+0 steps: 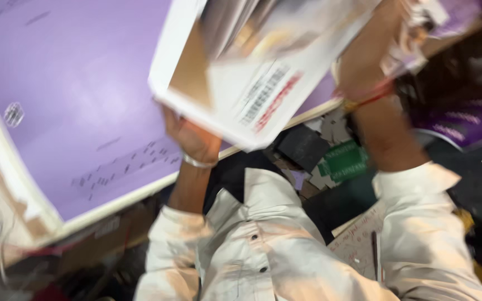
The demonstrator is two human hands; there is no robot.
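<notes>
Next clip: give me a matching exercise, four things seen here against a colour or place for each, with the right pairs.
Things:
1. box
2. big board
3. bangle
4. pen

Colour or place:
A. purple, with a white edge
B. silvery, around the left wrist
C. white and brown, held up by the left hand and right hand
D. dark, lying on a written paper sheet at lower right

Pairs: 1-C, 2-A, 3-B, 4-D
</notes>
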